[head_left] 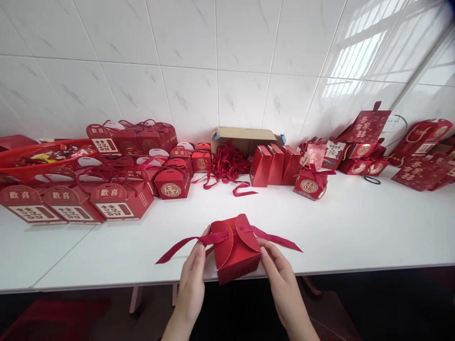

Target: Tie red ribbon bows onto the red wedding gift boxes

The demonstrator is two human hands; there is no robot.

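A red gift box [237,258] with two rounded flaps sits at the table's front edge, tilted slightly toward me. A dark red ribbon [181,247] runs through the flaps, its two loose ends spreading left and right, untied. My left hand [195,270] presses on the box's left side, and my right hand [279,267] holds its right side near the front corner. Fingertips of both hands are partly hidden behind the box. Beyond it stands a similar box [308,185] with its ribbon tied in a bow.
Red handled boxes [117,203] stand in rows at the left, near a red basin [14,163] of wrapped sweets. A heap of ribbons [231,161] lies before an open cardboard box [245,132]. Folded red boxes [275,166] and gift bags [369,125] stand to the right.
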